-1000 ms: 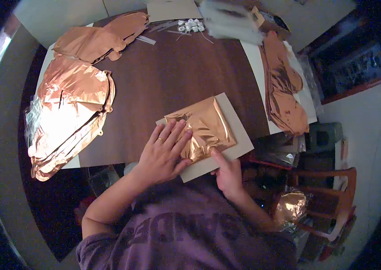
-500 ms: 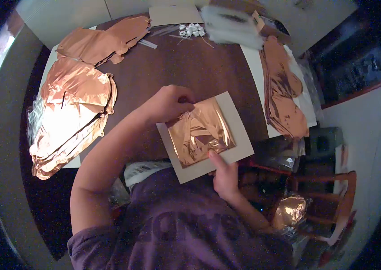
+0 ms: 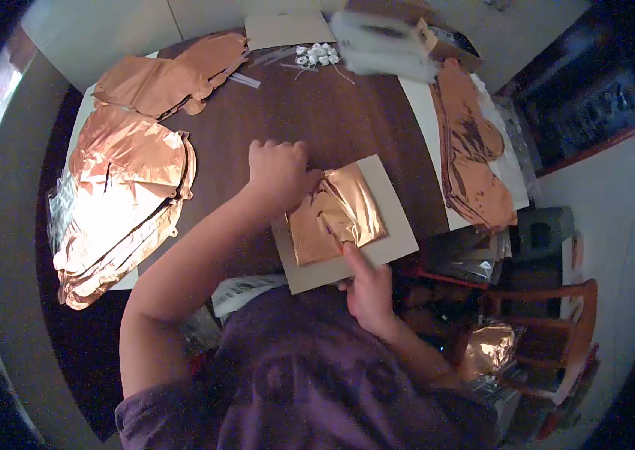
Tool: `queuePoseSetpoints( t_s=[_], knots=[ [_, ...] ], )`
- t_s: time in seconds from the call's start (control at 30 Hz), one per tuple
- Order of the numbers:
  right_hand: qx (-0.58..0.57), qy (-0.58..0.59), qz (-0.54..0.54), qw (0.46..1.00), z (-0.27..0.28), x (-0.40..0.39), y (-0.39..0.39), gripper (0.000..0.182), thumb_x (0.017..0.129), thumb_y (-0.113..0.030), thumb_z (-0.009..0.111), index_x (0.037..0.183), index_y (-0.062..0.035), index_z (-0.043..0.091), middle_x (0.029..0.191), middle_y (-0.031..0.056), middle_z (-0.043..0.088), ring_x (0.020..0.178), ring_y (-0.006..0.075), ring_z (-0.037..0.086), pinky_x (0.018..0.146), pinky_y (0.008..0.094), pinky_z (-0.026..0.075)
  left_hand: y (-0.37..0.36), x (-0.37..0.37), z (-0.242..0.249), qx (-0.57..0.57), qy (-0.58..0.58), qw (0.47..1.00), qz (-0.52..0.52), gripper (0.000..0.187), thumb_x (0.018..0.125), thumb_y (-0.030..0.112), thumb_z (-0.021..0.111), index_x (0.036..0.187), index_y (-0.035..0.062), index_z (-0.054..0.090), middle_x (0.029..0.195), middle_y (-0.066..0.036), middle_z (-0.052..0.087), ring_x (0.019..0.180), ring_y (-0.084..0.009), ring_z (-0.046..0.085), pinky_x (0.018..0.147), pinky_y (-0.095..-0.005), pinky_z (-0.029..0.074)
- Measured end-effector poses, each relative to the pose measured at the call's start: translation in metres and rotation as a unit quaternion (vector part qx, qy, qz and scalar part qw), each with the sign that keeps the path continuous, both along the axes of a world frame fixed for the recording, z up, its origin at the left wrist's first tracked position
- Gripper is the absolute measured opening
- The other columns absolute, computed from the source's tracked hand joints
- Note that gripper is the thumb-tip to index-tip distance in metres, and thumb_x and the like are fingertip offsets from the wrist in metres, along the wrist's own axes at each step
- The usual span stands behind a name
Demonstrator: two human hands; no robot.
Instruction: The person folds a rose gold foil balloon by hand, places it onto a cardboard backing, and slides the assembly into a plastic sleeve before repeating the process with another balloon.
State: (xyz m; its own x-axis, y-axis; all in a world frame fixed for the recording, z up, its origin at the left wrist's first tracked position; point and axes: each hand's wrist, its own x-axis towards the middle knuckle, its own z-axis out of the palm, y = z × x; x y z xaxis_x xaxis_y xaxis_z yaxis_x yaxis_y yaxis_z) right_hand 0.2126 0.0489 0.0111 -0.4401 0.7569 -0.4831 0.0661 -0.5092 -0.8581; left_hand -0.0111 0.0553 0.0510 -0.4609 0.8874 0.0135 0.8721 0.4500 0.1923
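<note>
A folded copper-coloured foil piece (image 3: 362, 206), which looks like a flat foil balloon, lies on a square of pale card (image 3: 395, 196) above my lap by the table edge. My left hand (image 3: 280, 172) is at the foil's upper left corner, thumb side pressed to it in what looks like a pinch; the other fingers point away. My right hand (image 3: 370, 292) grips the card's near edge, thumb on top of the foil and the other fingers mostly hidden underneath. Creases run across the foil between both hands.
Large flat foil pieces lie in a left stack (image 3: 126, 161), a back-left stack (image 3: 171, 75) and a right stack (image 3: 475, 154) on the dark table (image 3: 220, 112). Several white ribbon rolls (image 3: 317, 55) sit at the back beside clear plastic bags (image 3: 381, 45). A wooden chair (image 3: 580, 322) stands right.
My left hand has shifted slightly left, its outer fingers less curled. The foil's folds have changed, and its near edge has moved up the card. My right hand keeps its hold.
</note>
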Motion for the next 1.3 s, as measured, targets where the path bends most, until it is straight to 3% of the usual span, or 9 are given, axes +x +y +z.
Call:
queuePoseSetpoints(
  t_s=[0.17, 0.57, 0.67, 0.77, 0.87, 0.97, 1.1, 1.2, 1.3],
  knots=[
    [-0.039, -0.043, -0.012, 0.998, 0.005, -0.017, -0.001, 0.023, 0.091, -0.024, 0.066, 0.105, -0.0074, 0.059, 0.085, 0.0029, 0.063, 0.065, 0.0130, 0.061, 0.048, 0.0273, 0.046, -0.014, 0.007, -0.024, 0.084, 0.134, 0.982, -0.105, 0.032, 0.080, 0.041, 0.067, 0.091, 0.0106, 0.070, 0.091, -0.006, 0.064, 0.095, -0.0257, 0.058, 0.092, -0.0409, 0.038],
    [-0.079, 0.025, 0.009, 0.997, 0.015, -0.032, 0.002, 0.031, 0.097, -0.027, 0.059, 0.118, -0.0045, 0.057, 0.097, 0.0084, 0.067, 0.074, 0.0191, 0.068, 0.056, 0.0315, 0.056, -0.053, 0.046, -0.049, 0.167, 0.081, 0.982, -0.040, 0.074, 0.091, 0.055, 0.044, 0.132, -0.0071, 0.050, 0.138, -0.025, 0.048, 0.133, -0.0412, 0.039, 0.114, -0.0582, 0.018],
    [-0.144, -0.026, 0.112, 0.983, 0.028, -0.015, 0.020, 0.033, 0.098, -0.031, 0.055, 0.117, -0.0035, 0.059, 0.095, 0.0098, 0.069, 0.069, 0.0204, 0.068, 0.058, 0.0305, 0.056, -0.056, 0.048, -0.050, 0.141, 0.083, 0.986, -0.044, 0.076, 0.092, 0.054, 0.043, 0.138, -0.0060, 0.045, 0.144, -0.024, 0.043, 0.137, -0.0407, 0.035, 0.115, -0.0586, 0.016],
    [-0.116, -0.078, 0.434, 0.890, 0.021, 0.025, 0.059, 0.029, 0.098, -0.028, 0.057, 0.109, -0.0023, 0.063, 0.090, 0.0103, 0.071, 0.068, 0.0199, 0.069, 0.060, 0.0302, 0.056, -0.056, 0.048, -0.050, 0.120, 0.075, 0.989, -0.041, 0.076, 0.092, 0.053, 0.043, 0.140, -0.0047, 0.042, 0.147, -0.022, 0.039, 0.140, -0.0398, 0.031, 0.115, -0.0582, 0.014],
    [0.095, -0.235, 0.632, 0.732, 0.066, 0.032, 0.069, 0.030, 0.095, -0.031, 0.059, 0.105, -0.0029, 0.065, 0.088, 0.0120, 0.071, 0.067, 0.0230, 0.070, 0.063, 0.0348, 0.056, -0.057, 0.048, -0.053, 0.104, 0.079, 0.991, -0.041, 0.075, 0.092, 0.051, 0.043, 0.142, -0.0039, 0.039, 0.150, -0.021, 0.036, 0.141, -0.0395, 0.029, 0.116, -0.0580, 0.012],
    [0.343, -0.197, 0.457, 0.797, 0.090, 0.009, 0.073, 0.026, 0.094, -0.027, 0.059, 0.103, -0.0037, 0.067, 0.093, 0.0157, 0.070, 0.072, 0.0281, 0.070, 0.068, 0.0376, 0.056, -0.056, 0.048, -0.050, 0.082, 0.073, 0.993, -0.038, 0.072, 0.092, 0.047, 0.042, 0.143, -0.0043, 0.039, 0.150, -0.022, 0.036, 0.141, -0.0399, 0.029, 0.116, -0.0583, 0.012],
    [0.639, -0.080, 0.318, 0.695, 0.045, -0.070, 0.067, 0.039, 0.095, -0.022, 0.055, 0.126, 0.0018, 0.056, 0.128, 0.0207, 0.058, 0.119, 0.0311, 0.057, 0.100, 0.0450, 0.043, -0.059, 0.047, -0.060, 0.121, 0.078, 0.989, -0.043, 0.068, 0.092, 0.043, 0.041, 0.143, -0.0027, 0.040, 0.150, -0.021, 0.036, 0.141, -0.0405, 0.029, 0.115, -0.0591, 0.014],
    [0.714, -0.233, 0.337, 0.567, 0.002, -0.090, 0.074, 0.052, 0.098, -0.032, 0.048, 0.140, -0.0010, 0.044, 0.147, 0.0197, 0.041, 0.138, 0.0348, 0.036, 0.114, 0.0509, 0.023, -0.058, 0.045, -0.065, 0.159, 0.066, 0.984, -0.039, 0.067, 0.092, 0.041, 0.041, 0.143, -0.0013, 0.040, 0.150, -0.021, 0.036, 0.142, -0.0409, 0.028, 0.115, -0.0595, 0.015],
    [0.669, -0.265, 0.372, 0.586, 0.000, -0.084, 0.082, 0.060, 0.099, -0.040, 0.042, 0.146, -0.0033, 0.036, 0.155, 0.0169, 0.030, 0.144, 0.0358, 0.024, 0.117, 0.0533, 0.013, -0.059, 0.046, -0.068, 0.149, 0.071, 0.986, -0.034, 0.066, 0.090, 0.038, 0.042, 0.144, -0.0004, 0.040, 0.151, -0.021, 0.036, 0.142, -0.0408, 0.027, 0.115, -0.0596, 0.016]
  ],
)
